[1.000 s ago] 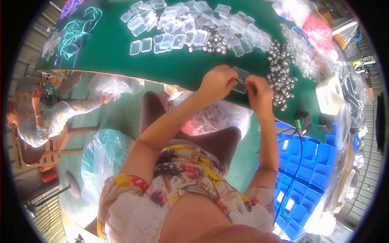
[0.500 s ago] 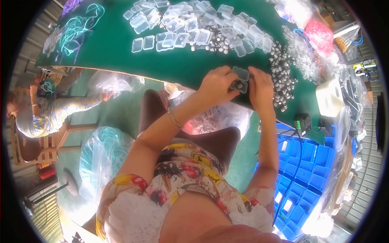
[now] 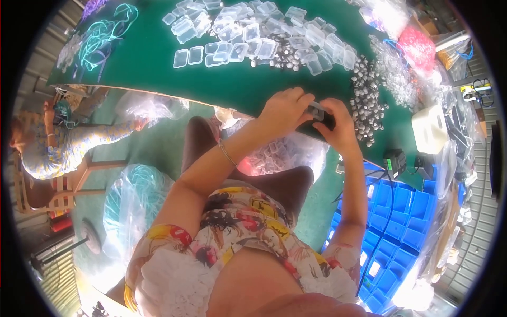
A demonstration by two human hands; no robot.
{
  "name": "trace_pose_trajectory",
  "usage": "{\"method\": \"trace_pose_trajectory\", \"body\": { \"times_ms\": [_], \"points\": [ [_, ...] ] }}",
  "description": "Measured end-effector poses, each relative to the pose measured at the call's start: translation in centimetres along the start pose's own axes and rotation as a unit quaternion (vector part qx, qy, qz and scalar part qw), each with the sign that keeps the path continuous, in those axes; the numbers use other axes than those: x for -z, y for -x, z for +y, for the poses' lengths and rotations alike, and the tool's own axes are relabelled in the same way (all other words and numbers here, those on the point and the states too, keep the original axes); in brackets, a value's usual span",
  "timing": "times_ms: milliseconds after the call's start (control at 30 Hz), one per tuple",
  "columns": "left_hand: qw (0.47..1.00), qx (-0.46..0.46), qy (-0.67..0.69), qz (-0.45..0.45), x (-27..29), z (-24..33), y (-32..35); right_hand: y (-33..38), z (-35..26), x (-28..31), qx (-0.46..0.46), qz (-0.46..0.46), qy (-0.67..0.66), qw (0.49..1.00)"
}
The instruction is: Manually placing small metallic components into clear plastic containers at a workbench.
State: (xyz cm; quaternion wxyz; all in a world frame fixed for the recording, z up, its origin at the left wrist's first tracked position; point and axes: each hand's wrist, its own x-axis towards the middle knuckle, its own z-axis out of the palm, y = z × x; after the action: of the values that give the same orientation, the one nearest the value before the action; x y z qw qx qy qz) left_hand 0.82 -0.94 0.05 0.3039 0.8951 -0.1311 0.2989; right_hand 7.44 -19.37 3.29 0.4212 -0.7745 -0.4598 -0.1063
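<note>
- Below the near edge of the flat green surface (image 3: 211, 82), a clear plastic bag (image 3: 312, 157) holds many small clear pieces (image 3: 272, 153); whether these are finished boxes I cannot tell.
- Just past that edge the hands come close together: the left hand (image 3: 285, 112) pinches one small clear plastic box (image 3: 317, 111); whether the right hand (image 3: 339, 124) grips or merely touches it is unclear.
- That box lies between both sets of fingertips and seems nearly closed, though fingers cover much of it.
- Right of the right hand, plenty of small round black-and-white pieces (image 3: 368, 100) remain.
- Farther off, many clear rectangular plastic boxes (image 3: 253, 34) lie scattered, apparently unhandled, with more black-and-white pieces among them.
</note>
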Motion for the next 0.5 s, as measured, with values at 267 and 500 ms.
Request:
{"method": "trace_pose_trajectory", "body": {
  "times_ms": [267, 500],
  "points": [
    [0.999, 0.033, 0.035, 0.014, 0.9, -0.8, 0.8, -0.2, 0.3, -1.4, -0.091, -0.076, -0.078, 0.99],
    [0.995, -0.025, 0.061, -0.077, 3.4, 1.7, 4.3, -7.0, 3.9, -3.3, -0.013, 0.064, 0.266, 0.962]
  ]
}}
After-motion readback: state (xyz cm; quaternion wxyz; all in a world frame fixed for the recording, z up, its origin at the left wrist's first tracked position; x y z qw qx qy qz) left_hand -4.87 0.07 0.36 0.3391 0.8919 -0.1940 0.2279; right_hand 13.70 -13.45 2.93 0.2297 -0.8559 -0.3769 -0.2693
